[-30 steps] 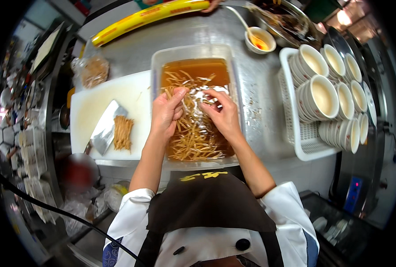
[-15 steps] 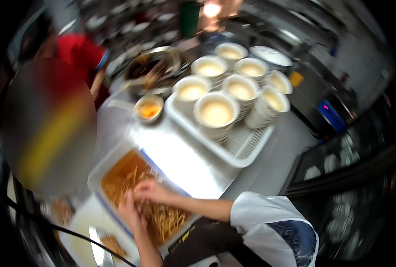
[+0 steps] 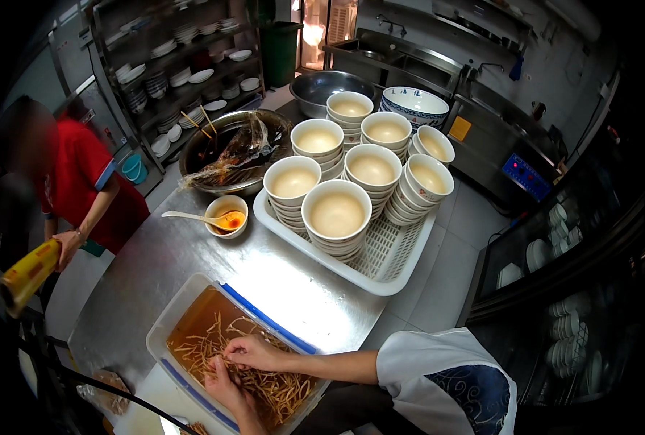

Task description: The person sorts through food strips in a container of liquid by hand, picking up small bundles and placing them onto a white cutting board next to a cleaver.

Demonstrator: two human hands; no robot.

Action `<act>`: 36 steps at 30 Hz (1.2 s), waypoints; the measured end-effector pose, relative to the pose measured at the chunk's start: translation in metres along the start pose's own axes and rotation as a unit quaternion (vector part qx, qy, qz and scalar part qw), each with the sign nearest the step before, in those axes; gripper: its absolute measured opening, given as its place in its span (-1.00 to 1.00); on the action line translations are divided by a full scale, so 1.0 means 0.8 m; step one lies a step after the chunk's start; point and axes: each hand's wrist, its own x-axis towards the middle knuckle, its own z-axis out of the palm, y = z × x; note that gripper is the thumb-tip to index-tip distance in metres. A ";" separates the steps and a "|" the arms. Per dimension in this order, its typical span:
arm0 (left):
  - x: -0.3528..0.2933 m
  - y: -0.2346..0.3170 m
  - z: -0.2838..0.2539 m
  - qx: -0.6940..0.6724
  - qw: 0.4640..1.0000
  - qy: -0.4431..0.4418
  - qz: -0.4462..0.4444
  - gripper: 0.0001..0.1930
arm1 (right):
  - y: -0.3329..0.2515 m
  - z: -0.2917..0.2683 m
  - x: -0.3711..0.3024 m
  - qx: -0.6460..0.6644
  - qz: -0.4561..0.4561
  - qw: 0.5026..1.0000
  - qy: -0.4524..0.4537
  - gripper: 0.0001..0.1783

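Note:
Both hands work over a clear plastic tub (image 3: 164, 319) with blue clips, which holds brown liquid and many thin, pale brown strips (image 3: 283, 388). My left hand (image 3: 226, 386) is at the tub's near left part, fingers pinched together. Beside it, my right hand (image 3: 256, 353) is also closed, thumb and fingertips pressed together close to the left fingertips. Thin brown strips show at the fingers; exactly how much each hand grips is partly hidden. The strips' kind cannot be told.
Stacked white bowls (image 3: 337, 210) stand in a white perforated basket (image 3: 388, 281). Left of it are a small bowl with a spoon (image 3: 185, 214) and a steel basin (image 3: 192, 174). A white board (image 3: 145, 406) lies near left. A person in red (image 3: 94, 163) holds a yellow roll (image 3: 29, 275).
The view has shifted and sharpened. The blurred round shape with a yellow band at the left is gone, uncovering the person in red and a yellow roll. My hands stay together over the tub.

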 end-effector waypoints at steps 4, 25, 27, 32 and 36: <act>-0.003 -0.002 0.006 -0.003 1.000 0.013 0.028 -0.91 | 0.004 0.002 -0.001 0.005 0.041 0.999 0.017 -0.85; 0.165 0.044 -0.214 0.297 0.921 0.055 0.246 -0.80 | -0.022 -0.164 -0.025 -0.475 -0.019 0.844 0.247 -0.76; 0.181 0.016 -0.269 0.457 0.824 0.095 0.322 -0.76 | 0.022 -0.177 -0.018 -0.546 -0.001 0.817 0.185 -0.76; 0.180 -0.026 -0.266 0.558 0.785 0.101 0.250 -0.70 | 0.038 -0.174 -0.019 -0.416 -0.089 0.868 0.257 -0.84; 0.134 0.014 -0.187 0.586 0.766 0.148 0.218 -0.77 | -0.051 -0.123 -0.033 -0.366 -0.168 0.888 0.221 -0.83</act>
